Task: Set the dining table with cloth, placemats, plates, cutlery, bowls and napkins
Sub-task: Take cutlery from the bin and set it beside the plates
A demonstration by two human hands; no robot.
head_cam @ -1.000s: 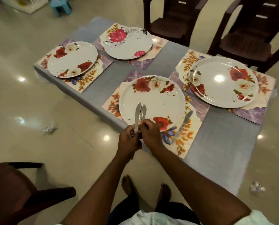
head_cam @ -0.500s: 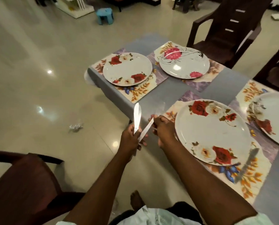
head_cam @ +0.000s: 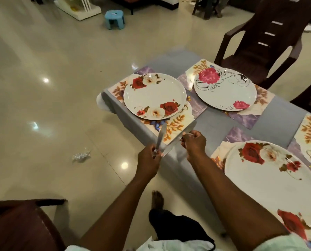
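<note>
One butter knife (head_cam: 160,137) was gripped upright in the left hand (head_cam: 148,163), a second knife (head_cam: 180,140) pinched slantwise by the right hand (head_cam: 194,144), a rose-patterned plate (head_cam: 154,96) just beyond both.

Shiny metal knives (head_cam: 161,135), glossy plates (head_cam: 154,96)

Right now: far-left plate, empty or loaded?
Empty. The plate shows bare white between its rose prints; both knives are in the hands, off it.
</note>
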